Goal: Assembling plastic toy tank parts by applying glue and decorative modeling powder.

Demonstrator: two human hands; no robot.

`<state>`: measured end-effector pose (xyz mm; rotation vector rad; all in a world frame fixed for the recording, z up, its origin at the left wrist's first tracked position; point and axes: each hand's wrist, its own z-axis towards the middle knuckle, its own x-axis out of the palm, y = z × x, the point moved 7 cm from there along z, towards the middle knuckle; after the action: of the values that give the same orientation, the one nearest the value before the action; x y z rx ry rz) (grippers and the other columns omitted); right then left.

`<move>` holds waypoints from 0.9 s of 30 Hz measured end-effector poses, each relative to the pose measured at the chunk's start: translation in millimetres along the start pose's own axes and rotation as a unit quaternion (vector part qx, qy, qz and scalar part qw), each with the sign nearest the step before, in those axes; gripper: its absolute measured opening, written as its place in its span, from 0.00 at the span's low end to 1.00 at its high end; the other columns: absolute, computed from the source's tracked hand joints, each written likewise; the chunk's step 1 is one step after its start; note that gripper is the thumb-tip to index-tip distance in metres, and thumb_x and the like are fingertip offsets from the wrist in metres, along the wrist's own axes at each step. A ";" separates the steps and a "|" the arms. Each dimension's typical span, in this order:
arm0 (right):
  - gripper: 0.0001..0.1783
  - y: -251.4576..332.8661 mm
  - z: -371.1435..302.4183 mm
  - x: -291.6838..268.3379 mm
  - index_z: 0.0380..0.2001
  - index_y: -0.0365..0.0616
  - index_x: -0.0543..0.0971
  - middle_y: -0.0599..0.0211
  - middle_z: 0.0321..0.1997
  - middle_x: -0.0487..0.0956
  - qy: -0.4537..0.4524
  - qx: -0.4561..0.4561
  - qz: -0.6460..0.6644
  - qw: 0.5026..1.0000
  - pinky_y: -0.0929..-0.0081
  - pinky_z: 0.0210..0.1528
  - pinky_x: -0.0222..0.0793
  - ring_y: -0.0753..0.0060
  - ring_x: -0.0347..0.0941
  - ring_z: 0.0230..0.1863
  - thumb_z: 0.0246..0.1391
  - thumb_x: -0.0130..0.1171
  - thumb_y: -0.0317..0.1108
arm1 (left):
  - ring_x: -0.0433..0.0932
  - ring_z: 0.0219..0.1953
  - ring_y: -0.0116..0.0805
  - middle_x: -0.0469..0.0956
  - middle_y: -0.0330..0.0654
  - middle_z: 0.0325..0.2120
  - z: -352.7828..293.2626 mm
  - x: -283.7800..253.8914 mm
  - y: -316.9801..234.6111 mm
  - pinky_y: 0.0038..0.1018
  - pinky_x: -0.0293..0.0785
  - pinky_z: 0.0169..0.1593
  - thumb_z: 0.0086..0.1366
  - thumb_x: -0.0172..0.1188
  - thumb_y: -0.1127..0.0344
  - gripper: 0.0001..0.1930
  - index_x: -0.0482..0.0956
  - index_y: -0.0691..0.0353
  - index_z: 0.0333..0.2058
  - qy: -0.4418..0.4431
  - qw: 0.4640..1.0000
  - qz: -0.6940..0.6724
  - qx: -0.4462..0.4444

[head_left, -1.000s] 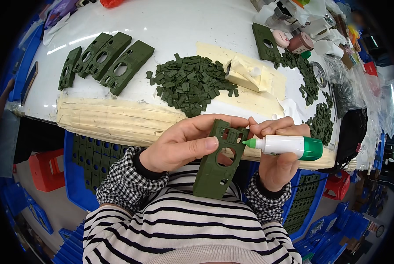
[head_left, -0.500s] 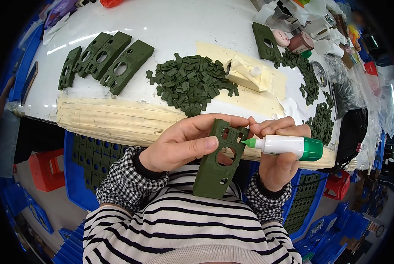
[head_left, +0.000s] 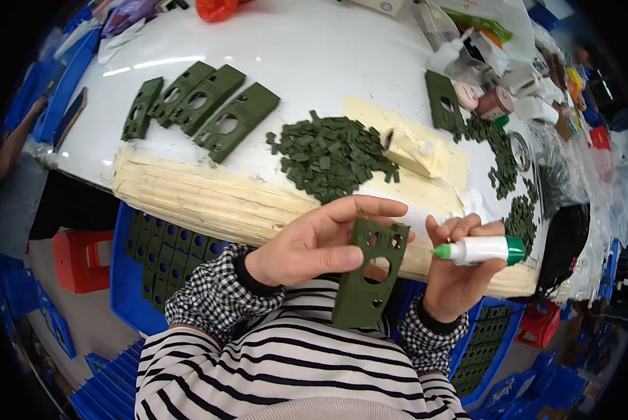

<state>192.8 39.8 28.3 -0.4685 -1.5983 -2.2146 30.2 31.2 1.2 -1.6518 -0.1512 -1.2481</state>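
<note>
My left hand (head_left: 307, 245) holds a dark green plastic tank-hull-like part (head_left: 356, 299) upright by its far left edge, thumb on the face. A large round hole and several small openings pierce the part. My right hand (head_left: 461, 283) grips a white glue bottle (head_left: 483, 250) with a green nozzle and a green base. The nozzle points left, a short gap away from the part. On the table beyond my hands lies a heap of small dark green pieces (head_left: 328, 154).
Several similar green parts (head_left: 237, 120) lie at the table's left, another (head_left: 443, 101) at the back right. A cream-wrapped block (head_left: 413, 150) stands beside the heap. Padding (head_left: 195, 187) lines the table edge. Blue bins (head_left: 125, 294) sit below; red stools (head_left: 83, 255) flank them. Another person's arm (head_left: 19, 140) shows far left.
The glue bottle's nozzle was at the part's upper right corner; my right hand has drawn it away to the right. My view has shifted, so the table sits lower and further right.
</note>
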 end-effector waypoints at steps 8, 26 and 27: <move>0.23 5.8 -1.3 -22.2 0.40 0.42 0.64 0.66 0.36 0.65 0.011 -0.009 0.022 1.000 0.65 0.54 0.69 0.70 0.67 0.41 0.60 0.49 0.53 | 0.70 0.54 0.45 0.67 0.43 0.45 -68.8 -16.5 -101.3 0.39 0.73 0.55 0.46 0.70 0.72 0.49 0.48 0.64 0.63 -0.084 0.944 0.130 0.290; 0.20 9.1 -2.9 -19.7 0.39 0.45 0.63 0.68 0.35 0.65 0.031 -0.013 -0.038 0.999 0.70 0.47 0.62 0.74 0.63 0.37 0.62 0.46 0.52 | 0.74 0.37 0.42 0.72 0.51 0.36 -223.0 -165.1 -247.6 0.33 0.70 0.41 0.52 0.67 0.55 0.35 0.63 0.68 0.53 -0.657 0.280 0.672 0.195; 0.20 9.0 -2.8 -19.0 0.38 0.45 0.63 0.68 0.34 0.65 0.034 -0.013 -0.037 0.999 0.71 0.47 0.62 0.74 0.63 0.36 0.62 0.46 0.52 | 0.73 0.38 0.44 0.73 0.53 0.36 -216.2 -158.3 -244.4 0.35 0.69 0.42 0.54 0.66 0.54 0.34 0.64 0.68 0.52 -0.645 0.289 0.683 0.185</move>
<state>213.7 36.5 26.0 -0.3422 -1.5777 -2.2827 -331.2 52.6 21.7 -1.1206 0.0621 1.5165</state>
